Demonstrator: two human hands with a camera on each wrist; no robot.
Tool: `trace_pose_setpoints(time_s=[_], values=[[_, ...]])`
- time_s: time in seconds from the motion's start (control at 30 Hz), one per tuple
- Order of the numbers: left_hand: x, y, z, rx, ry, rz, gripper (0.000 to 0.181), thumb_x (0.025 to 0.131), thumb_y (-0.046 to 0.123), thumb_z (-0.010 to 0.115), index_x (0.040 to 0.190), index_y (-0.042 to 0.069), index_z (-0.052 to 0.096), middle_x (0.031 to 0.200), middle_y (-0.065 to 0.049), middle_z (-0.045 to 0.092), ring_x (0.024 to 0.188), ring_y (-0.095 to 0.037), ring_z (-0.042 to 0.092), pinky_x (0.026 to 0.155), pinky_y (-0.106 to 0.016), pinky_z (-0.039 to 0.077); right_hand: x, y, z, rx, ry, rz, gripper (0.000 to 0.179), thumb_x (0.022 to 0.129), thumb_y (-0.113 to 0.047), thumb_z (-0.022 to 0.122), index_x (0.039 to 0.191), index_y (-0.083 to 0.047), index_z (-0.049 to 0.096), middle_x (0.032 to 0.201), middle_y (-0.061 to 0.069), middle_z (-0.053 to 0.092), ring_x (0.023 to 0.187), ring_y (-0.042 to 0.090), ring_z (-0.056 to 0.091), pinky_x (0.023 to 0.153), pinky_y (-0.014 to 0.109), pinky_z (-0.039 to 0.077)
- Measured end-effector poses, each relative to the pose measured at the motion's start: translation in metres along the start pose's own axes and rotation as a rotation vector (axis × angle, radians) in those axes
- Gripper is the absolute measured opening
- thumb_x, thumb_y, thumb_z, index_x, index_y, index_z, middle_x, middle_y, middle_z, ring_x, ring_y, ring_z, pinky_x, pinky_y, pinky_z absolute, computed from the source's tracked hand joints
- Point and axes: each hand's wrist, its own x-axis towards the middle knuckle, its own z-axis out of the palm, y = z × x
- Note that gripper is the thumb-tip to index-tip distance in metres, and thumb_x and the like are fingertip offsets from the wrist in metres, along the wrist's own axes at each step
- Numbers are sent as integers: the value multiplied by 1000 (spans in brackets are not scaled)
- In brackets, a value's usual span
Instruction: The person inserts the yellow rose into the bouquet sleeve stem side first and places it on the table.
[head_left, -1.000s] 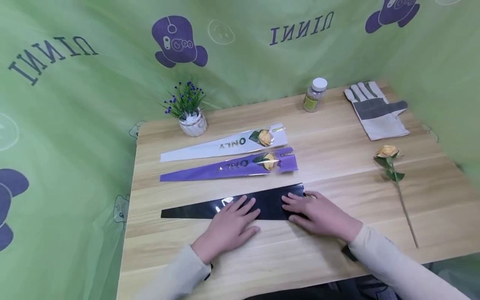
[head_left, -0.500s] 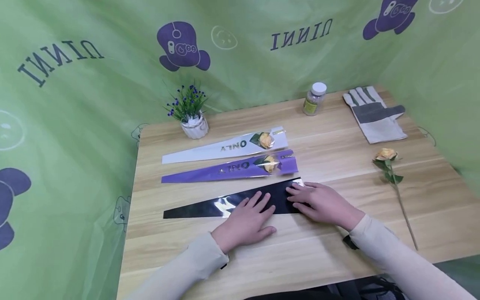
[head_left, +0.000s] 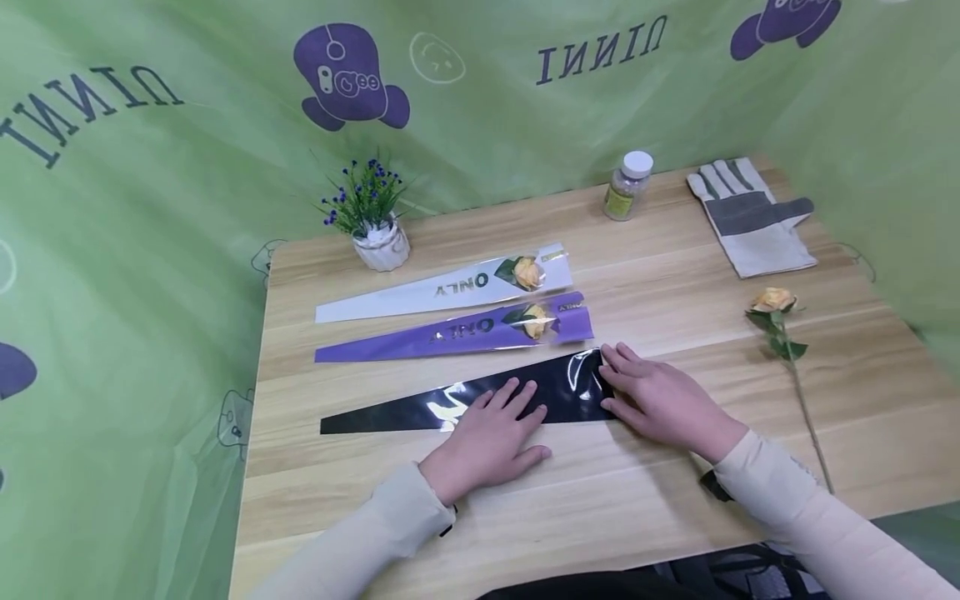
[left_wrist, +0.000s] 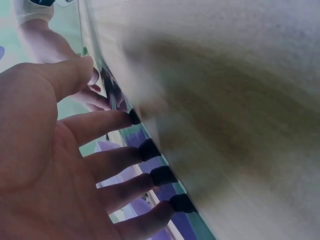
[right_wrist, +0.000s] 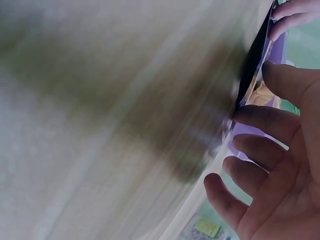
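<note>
A glossy black flower sleeve [head_left: 420,408], tapering toward the left, lies flat on the wooden table. My left hand [head_left: 487,437] rests on its middle, fingers spread, fingertips pressing the surface. At the wide right end, my right hand [head_left: 663,400] has its fingertips on the sleeve's edge; in the right wrist view the fingers [right_wrist: 265,117] are relaxed and slightly bent, the thumb apart from them. Beyond lie a purple sleeve [head_left: 397,340] and a white sleeve [head_left: 382,302], each with a yellow rose inside and "ONLY" printed on it.
To the right a loose yellow rose [head_left: 772,302] with a long stem lies on the table [head_left: 540,525]. Along the back stand a small potted plant [head_left: 381,248] and a white-capped jar [head_left: 628,187]. A grey and white work glove [head_left: 753,221] lies back right. A green curtain [head_left: 480,150] hangs behind.
My left hand has slid right along the black sleeve, then stayed. The right hand has moved a little right to the wide end's edge, uncovering more of the sleeve.
</note>
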Motion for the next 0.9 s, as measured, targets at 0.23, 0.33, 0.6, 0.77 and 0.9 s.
trace_pose_setpoints(time_s=[0.23,0.33,0.6,0.77,0.9], values=[[-1,-3,-1,-4,18,-1,61,103,61,41,149,23,53,163,-7,32,150,-30,25,113,-51,36,0,-1,-2,-11,-12,11,57,92,-31,75,135,4,61,152,24,43,137,43,43,103,61,43],[-1,-4,-1,-11,29,7,59,104,60,42,148,23,55,162,-6,33,149,-30,27,113,-51,36,0,-1,-1,-6,-2,10,55,92,-31,76,133,2,64,151,23,44,136,42,44,103,61,44],[-2,-17,-2,-43,126,50,59,101,50,59,150,19,52,158,-6,41,141,-28,41,106,-49,45,0,-4,-3,122,73,16,16,91,-21,79,102,-10,79,143,20,55,132,39,51,101,57,47],[-10,-33,-2,-45,188,4,86,92,52,72,160,16,33,156,-10,41,134,-28,45,104,-49,45,4,-4,-14,508,-26,174,9,98,-22,71,90,-18,74,137,13,62,124,33,59,96,46,52],[-17,-46,-3,-56,270,-4,70,95,35,72,156,14,41,134,-5,61,117,-24,60,96,-45,50,7,1,-25,754,-150,334,22,101,-30,65,88,-14,72,114,7,71,92,22,61,73,31,48]])
